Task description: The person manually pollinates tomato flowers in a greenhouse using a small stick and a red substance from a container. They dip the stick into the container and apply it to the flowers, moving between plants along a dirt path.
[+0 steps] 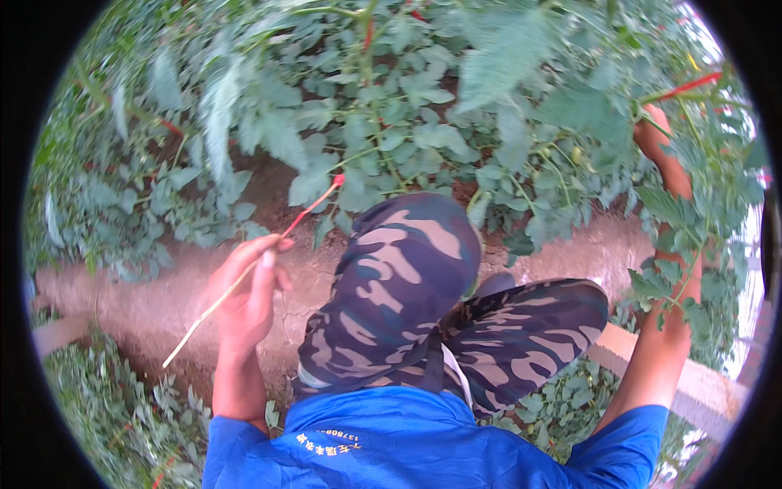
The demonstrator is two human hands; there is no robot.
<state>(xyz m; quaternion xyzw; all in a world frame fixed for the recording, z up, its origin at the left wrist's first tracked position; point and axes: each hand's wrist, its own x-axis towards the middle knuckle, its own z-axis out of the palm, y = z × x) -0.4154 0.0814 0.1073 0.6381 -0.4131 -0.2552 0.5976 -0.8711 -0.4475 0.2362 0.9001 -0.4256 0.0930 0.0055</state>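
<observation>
In my left hand (247, 290) is a thin pale stick (208, 313), pinched between thumb and fingers. Its upper part is stained red and ends in a small red tip (338, 180), which is in front of the tomato leaves near my raised knee. My right hand (652, 137) reaches far out to the right, up against a green tomato stem (657, 124). Leaves and stem partly cover that hand, so its finger grip is hidden. A red-coated stretch of stem (690, 85) shows just above it.
Dense tomato plants (379, 122) fill the far side, some stems bearing red marks; a small green tomato (577, 154) hangs among them. A bare soil path (153, 287) runs crosswise. My legs in camouflage trousers (397, 287) are bent before me. A pale beam (684, 379) lies at right.
</observation>
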